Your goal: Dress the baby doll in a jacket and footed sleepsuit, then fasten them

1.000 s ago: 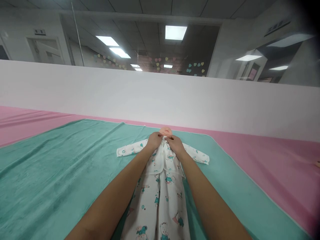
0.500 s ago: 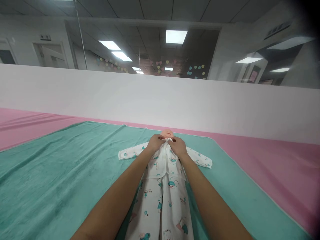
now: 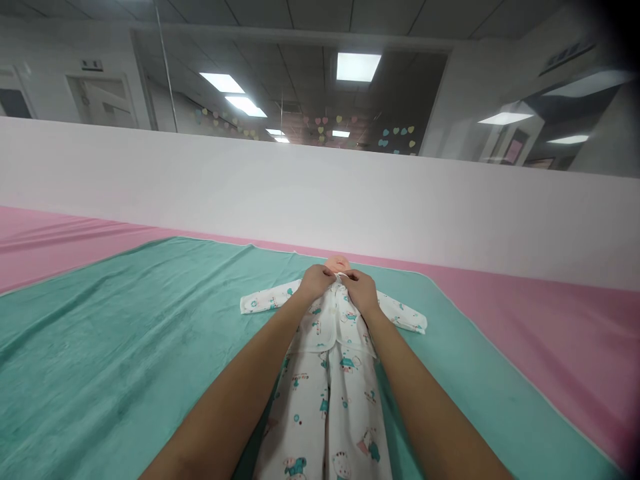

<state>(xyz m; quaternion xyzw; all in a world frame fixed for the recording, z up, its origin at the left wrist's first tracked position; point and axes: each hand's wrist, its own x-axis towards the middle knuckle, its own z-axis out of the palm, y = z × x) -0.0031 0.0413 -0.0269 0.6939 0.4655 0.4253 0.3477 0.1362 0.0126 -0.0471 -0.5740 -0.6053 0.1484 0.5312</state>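
A baby doll lies on its back on a teal towel [image 3: 125, 347], dressed in a white printed baby suit [image 3: 330, 393] with its sleeves spread out sideways. Only the top of the doll's pink head [image 3: 337, 263] shows beyond my hands. My left hand [image 3: 315, 281] and my right hand [image 3: 360, 290] meet at the collar, each with its fingers pinched on the suit's neckline. Both forearms run along either side of the doll's body.
The teal towel lies over a pink sheet [image 3: 550, 340] that covers the surface. A low white partition [image 3: 300, 193] runs across behind it, with glass above showing a room with ceiling lights and paper hearts.
My hands stay pinched at the collar with only small finger shifts. The view has tilted slightly, so the doll sits a little differently in the picture.
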